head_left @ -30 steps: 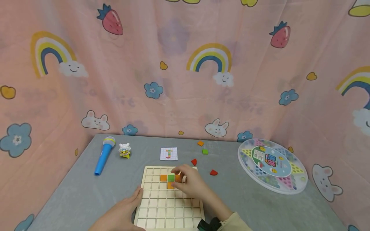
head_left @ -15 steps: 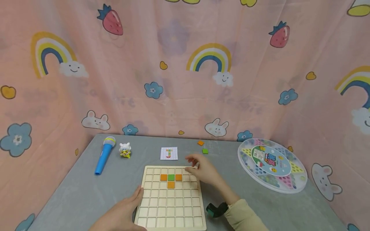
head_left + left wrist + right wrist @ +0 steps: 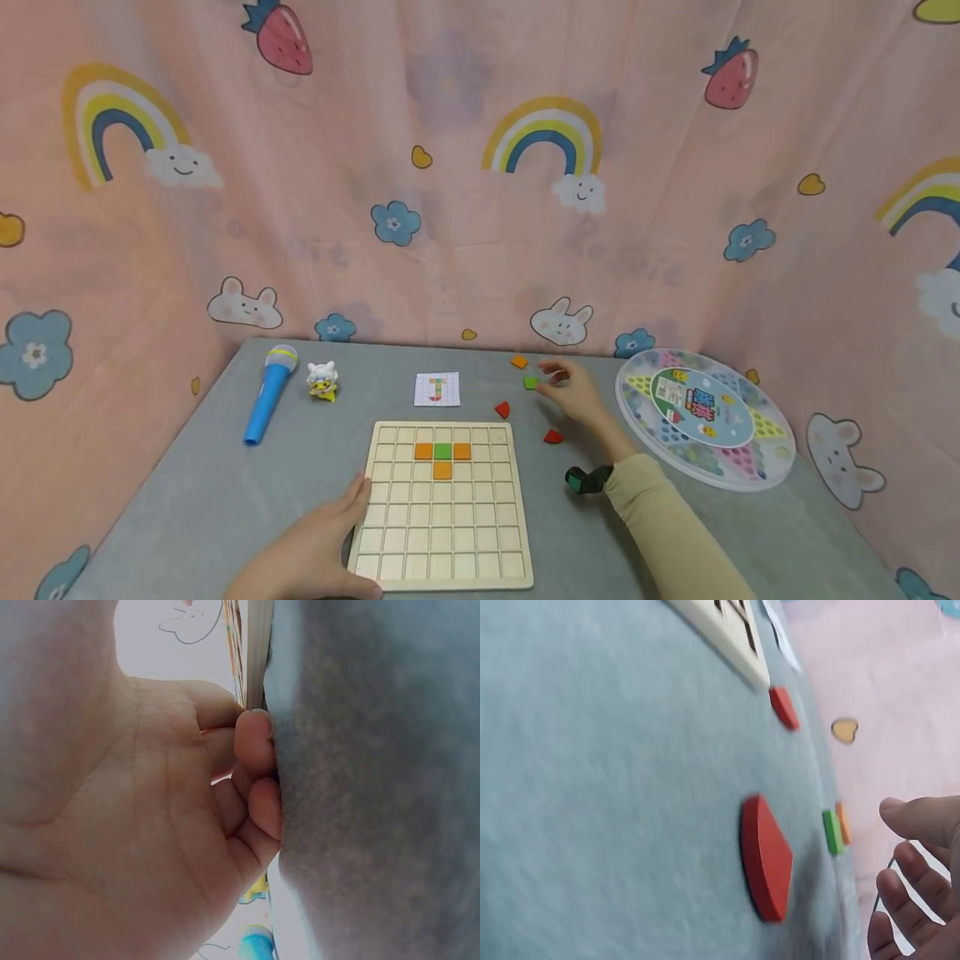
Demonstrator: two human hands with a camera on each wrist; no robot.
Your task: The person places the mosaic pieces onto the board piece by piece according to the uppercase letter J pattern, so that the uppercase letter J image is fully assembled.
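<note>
A light wooden grid board lies on the table, with several orange tiles and a green tile set in its upper squares. My left hand holds the board at its near left corner, fingers along the left edge and thumb at the near edge. In the left wrist view, the fingers of this hand curl in beside the board's side. My right hand reaches beyond the board, thumb and fingers apart, right beside a loose green square tile. Nothing shows between its fingers.
A loose orange tile and two red rounded pieces, one nearer and one farther, lie right of the board. A pattern card is behind it. A toy microphone, figurine and round game box stand around.
My right hand has left the board's tiles and moved right and away from me to the loose green tile. My left hand stays at the board. The view tilts slightly down.
</note>
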